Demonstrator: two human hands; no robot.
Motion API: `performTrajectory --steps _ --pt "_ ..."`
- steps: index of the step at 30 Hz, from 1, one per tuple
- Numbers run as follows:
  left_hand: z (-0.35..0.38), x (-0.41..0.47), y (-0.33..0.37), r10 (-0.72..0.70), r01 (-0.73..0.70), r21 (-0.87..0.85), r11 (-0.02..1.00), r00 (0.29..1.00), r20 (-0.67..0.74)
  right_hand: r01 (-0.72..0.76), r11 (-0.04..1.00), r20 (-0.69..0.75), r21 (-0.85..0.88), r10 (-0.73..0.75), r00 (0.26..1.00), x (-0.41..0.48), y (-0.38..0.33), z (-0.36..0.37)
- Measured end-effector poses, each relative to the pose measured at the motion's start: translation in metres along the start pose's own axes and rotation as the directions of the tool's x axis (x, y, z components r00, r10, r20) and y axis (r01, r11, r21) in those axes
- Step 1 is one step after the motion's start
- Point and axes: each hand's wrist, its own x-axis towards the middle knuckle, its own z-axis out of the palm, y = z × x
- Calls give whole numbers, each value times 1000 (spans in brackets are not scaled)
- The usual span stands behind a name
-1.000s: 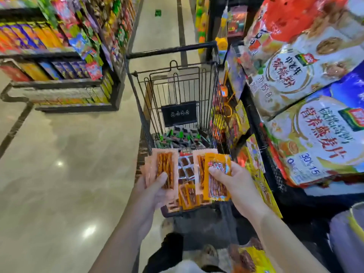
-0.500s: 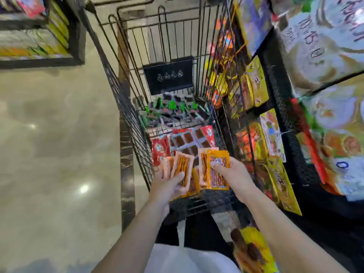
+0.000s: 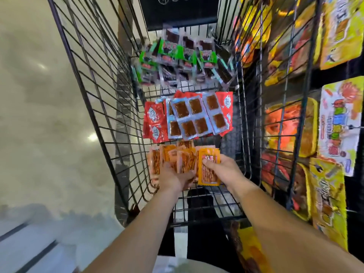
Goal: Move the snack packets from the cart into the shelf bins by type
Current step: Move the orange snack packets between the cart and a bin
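So, looking straight down into the wire cart (image 3: 102,107), the packets sit in three separate bunches by type. At the far end, under the black sign panel (image 3: 177,10), there's a heap of green-and-black packets (image 3: 177,62), all jumbled and overlapping. In the middle is a pile of red and pale-blue packets (image 3: 189,117) with brown squares showing through clear windows, some joined in sheets. The red ones stick out at the left and right edges of that pile.

The orange ones are at the near end, in my hands. My left hand (image 3: 173,178) is curled under a fanned-out bunch of orange packets (image 3: 177,158), gripping them from below with the backs of my fingers toward the camera. My right hand (image 3: 222,172) pinches a single yellow-orange packet (image 3: 208,174), thumb on its front, fingers behind it. That packet sits just beside the fan and overlaps its right edge. Both hands are over the near end of the basket, and I can't tell whether the packets touch the cart's wire bottom.

Past the cart's right wall are big yellow bags (image 3: 329,198) racked up close against it, blurry through the wires. On the left is shiny pale floor (image 3: 49,115) with light spots reflected in it.
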Motion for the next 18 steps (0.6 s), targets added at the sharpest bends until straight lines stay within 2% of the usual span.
performTrajectory --steps 3,6,12,16,18 --pt "8 8 -5 136 -113 231 966 987 -83 -29 996 -27 -85 27 999 11 6 -1" --pt "9 11 -7 256 -160 511 844 959 -122 -38 969 -96 -245 14 995 15 3 -3" --pt "-3 -4 -1 298 -147 688 710 949 -105 -27 869 -81 -495 -15 997 1 -9 -15" --pt "-21 -30 8 331 -193 801 567 944 -7 6 719 -79 -695 -84 993 -28 -21 -21" --pt "-30 -52 14 382 -228 876 425 922 54 34 590 -74 -807 -157 985 -51 -28 -24"
